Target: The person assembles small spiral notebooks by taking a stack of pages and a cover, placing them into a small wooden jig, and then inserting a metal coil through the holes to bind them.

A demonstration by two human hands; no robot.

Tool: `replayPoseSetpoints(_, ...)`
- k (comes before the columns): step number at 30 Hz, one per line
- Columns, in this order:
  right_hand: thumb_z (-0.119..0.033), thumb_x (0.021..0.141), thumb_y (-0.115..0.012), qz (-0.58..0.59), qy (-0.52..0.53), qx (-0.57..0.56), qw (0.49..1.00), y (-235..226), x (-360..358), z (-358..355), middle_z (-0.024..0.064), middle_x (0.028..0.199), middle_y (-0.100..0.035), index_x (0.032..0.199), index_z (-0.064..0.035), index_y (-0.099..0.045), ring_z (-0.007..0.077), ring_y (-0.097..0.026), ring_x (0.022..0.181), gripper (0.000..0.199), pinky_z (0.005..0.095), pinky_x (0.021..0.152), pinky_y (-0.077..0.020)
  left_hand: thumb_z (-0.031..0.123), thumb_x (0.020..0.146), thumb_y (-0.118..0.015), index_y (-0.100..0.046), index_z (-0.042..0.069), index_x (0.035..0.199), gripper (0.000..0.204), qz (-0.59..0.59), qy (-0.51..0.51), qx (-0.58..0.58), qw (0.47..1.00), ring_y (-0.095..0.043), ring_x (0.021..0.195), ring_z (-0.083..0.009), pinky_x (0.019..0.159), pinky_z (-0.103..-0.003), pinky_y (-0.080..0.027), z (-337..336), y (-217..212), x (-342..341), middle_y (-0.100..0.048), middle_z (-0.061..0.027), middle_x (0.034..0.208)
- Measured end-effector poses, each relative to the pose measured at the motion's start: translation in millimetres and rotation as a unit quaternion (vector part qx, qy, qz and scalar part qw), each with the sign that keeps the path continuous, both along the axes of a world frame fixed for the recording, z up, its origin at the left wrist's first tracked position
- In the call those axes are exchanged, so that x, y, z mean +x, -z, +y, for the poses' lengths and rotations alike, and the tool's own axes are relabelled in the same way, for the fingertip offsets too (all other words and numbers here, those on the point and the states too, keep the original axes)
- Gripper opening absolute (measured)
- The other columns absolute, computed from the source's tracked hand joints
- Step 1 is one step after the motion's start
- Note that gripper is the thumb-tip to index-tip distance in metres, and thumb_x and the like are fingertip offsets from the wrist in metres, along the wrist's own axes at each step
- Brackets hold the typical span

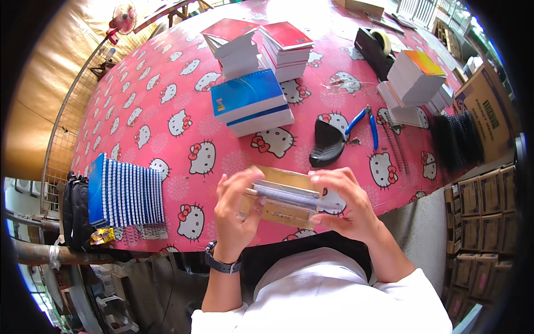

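Note:
Above the table's near edge, my left hand [236, 209] and my right hand [350, 206] are curled round opposite ends of a paper pad [289, 196]. Its pale page edges face up, and a tan, wooden-looking frame [286, 215] lies along both sides of it. Whether the frame is fixed to the table or held up with the pad I cannot tell. Just beyond my right hand sit a black curved holder [327, 146] and blue-handled pliers [364, 127]. Past the pad lies a pile of blue-covered notepads [250, 100].
Red-covered pads [283, 36] stand behind the blue ones. At left is a row of spiral notebooks [130, 192] beside a black bag [77, 209]. To the right are yellow-topped pads [417, 72], a tape dispenser [375, 50], black wire coils [459, 139] and a cardboard box [489, 114].

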State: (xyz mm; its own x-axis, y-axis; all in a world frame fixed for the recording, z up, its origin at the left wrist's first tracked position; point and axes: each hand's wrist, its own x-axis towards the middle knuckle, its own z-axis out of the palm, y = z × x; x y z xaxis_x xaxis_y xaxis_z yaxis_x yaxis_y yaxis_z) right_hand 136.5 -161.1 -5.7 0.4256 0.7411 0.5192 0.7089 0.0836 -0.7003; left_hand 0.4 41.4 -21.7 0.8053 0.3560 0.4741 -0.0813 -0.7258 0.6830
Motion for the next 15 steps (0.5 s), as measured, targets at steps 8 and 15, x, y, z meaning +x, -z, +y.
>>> replayPoseSetpoints(8, -0.032, 0.091, -0.062, 0.258, 0.024, 0.118, 0.959, 42.0, -23.2, 18.5, 0.0109, 0.126, -0.053, 0.134, -0.005, -0.043, 0.0207, -0.05, 0.116, 0.054, 0.0364, 0.095, -0.0385, 0.043, 0.09, -0.061, -0.054, 0.004, 0.131, 0.058, 0.001, -0.093, -0.131, 0.987, -0.03, 0.138, -0.0345, 0.111, -0.046, -0.025, -35.1, 22.7, 13.9, -0.042, -0.0148, 0.144)
replayPoseSetpoints(15, -0.021, 0.087, -0.066, 0.019, 0.41, -0.039, 0.911, 26.4, 130.5, -40.6, 0.0145, 0.092, -0.068, 0.091, -0.0031, -0.068, 0.0252, -0.067, 0.08, 0.018, 0.0356, 0.072, -0.0519, 0.029, 0.087, -0.064, -0.062, 0.014, 0.125, 0.04, -0.021, -0.053, 0.134, 0.989, -0.032, 0.139, -0.0322, 0.116, -0.05, -0.007, -58.8, 6.7, 13.9, -0.046, -0.0103, 0.143)
